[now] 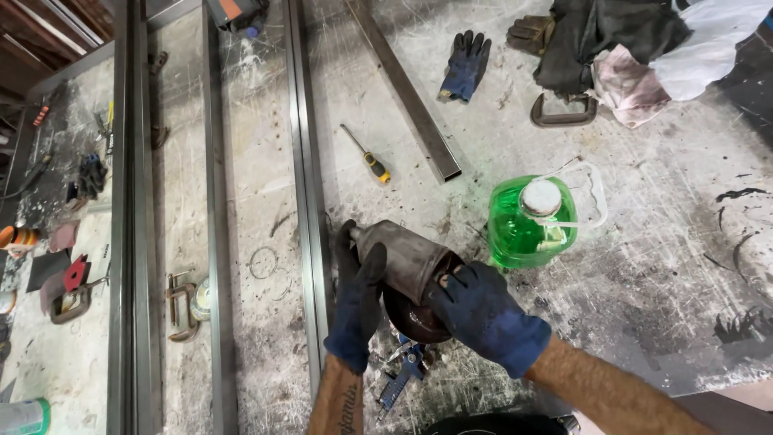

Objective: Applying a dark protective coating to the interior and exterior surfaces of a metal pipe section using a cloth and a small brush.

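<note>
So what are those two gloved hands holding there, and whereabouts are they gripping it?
A grimy angle grinder. The left hand wraps its narrow body end; the right hand grips the head end, just above the dark disc.

Your left hand [357,310] and right hand [485,316] each wear a dark blue fabric work glove, grimy and darkened at the fingers [364,262]. Forearms bare, no sleeves. Left forearm carries a dark script tattoo.
</note>
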